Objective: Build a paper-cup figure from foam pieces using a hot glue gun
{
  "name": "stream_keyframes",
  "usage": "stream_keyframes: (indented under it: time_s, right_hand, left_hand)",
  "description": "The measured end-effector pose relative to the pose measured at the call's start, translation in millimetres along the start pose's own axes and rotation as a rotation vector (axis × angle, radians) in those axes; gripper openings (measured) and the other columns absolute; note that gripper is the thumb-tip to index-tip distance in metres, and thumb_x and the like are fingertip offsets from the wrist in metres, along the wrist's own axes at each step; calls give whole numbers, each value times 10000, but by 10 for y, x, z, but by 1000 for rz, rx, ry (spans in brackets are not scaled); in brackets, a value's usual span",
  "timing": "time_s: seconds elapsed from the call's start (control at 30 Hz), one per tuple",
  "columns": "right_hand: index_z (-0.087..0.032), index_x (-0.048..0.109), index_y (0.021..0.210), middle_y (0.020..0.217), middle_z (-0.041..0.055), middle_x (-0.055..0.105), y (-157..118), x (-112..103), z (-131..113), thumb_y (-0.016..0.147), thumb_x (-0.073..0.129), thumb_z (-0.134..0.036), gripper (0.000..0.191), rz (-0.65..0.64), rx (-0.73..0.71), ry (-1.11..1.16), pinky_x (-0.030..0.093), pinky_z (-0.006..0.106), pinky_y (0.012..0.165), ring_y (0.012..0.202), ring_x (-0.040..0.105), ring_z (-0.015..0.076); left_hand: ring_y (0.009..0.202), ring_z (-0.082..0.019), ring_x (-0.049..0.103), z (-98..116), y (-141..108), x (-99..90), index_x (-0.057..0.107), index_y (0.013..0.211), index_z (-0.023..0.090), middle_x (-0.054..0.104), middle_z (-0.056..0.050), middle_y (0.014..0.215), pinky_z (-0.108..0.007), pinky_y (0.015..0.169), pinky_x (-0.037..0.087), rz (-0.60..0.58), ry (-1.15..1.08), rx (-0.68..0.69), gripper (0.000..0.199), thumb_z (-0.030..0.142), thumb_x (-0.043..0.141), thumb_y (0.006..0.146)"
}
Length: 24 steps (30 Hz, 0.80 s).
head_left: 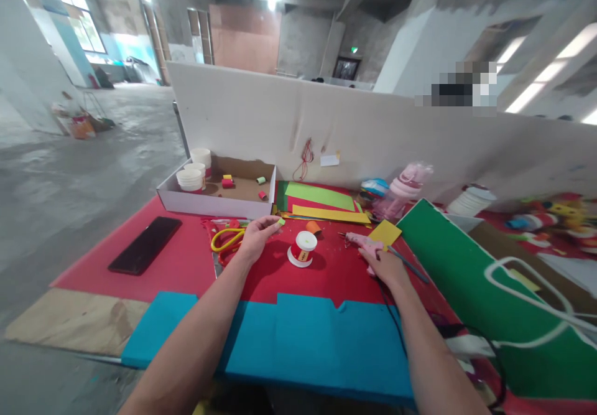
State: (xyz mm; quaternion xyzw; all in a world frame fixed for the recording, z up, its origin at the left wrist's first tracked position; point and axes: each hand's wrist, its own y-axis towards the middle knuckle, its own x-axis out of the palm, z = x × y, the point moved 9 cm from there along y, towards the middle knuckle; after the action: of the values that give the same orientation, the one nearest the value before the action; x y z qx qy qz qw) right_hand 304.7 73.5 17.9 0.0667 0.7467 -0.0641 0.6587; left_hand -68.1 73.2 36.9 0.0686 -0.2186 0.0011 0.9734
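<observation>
Pinched in the fingers of my left hand (pixel 256 237) is a small light-green paper piece (pixel 281 222). My right hand (pixel 387 265) is wrapped round the handle of a pink glue gun (pixel 361 241), whose nozzle points left. Between the hands a small paper cup (pixel 303 248), red and white with a yellow label, stands on a white round base, a green speck on its top. An orange paper roll (pixel 313 228) lies just behind it. Yellow-handled scissors (pixel 226 239) rest beside my left hand, partly hidden by it.
A white box (pixel 217 205) at the back left holds stacked cups and small paper rolls. A black phone (pixel 144 245) lies at left. Coloured paper sheets (pixel 321 196) lie at the back, a pink bottle (pixel 403 188) beyond. A green board (pixel 485 290) borders the right side, with cables nearby.
</observation>
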Motion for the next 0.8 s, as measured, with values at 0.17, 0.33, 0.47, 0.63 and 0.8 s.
stream_keyframes:
  time_s: [0.17,0.33,0.47,0.63,0.8]
  right_hand:
    - [-166,663,818,889,206,684,-188,-362,-70,826,429,-680,565,215,57,57,482,372,664,833,663,320]
    - [-183,584,1075,1090,136,648,-441,-417,-907,787,580,-594,502,260,-266,659,524,364,774,915,637,244]
    - [-200,533,1155,1175,120,615,-623,-168,-1579,652,740,-517,629,180,-384,834,492,422,890,1058,598,276]
    - [-199,518,1140,1086,84,646,-648,34,-1773,645,747,-451,601,120,-328,886,479,422,873,1009,609,271]
    - [-193,513,1140,1091,91,654,-584,98,-1717,668,733,-445,579,43,-371,899,474,408,863,997,616,267]
  left_hand:
    - [704,-131,623,117,-27,15,713,937,156,707,-31,798,-257,707,478,29,258,78,342,356,779,668]
    - [892,-191,640,220,-54,84,697,945,171,713,-66,953,-297,803,482,-2,502,192,294,352,728,715]
    - [836,-183,634,219,-65,145,668,880,179,695,-51,876,-295,772,481,-52,609,275,189,303,694,739]
    - [808,-185,630,246,-122,280,686,833,198,700,-37,842,-295,762,471,-116,705,331,98,223,675,738]
    - [812,-188,633,351,-219,450,697,814,202,709,-33,837,-289,770,471,-170,759,394,112,146,653,727]
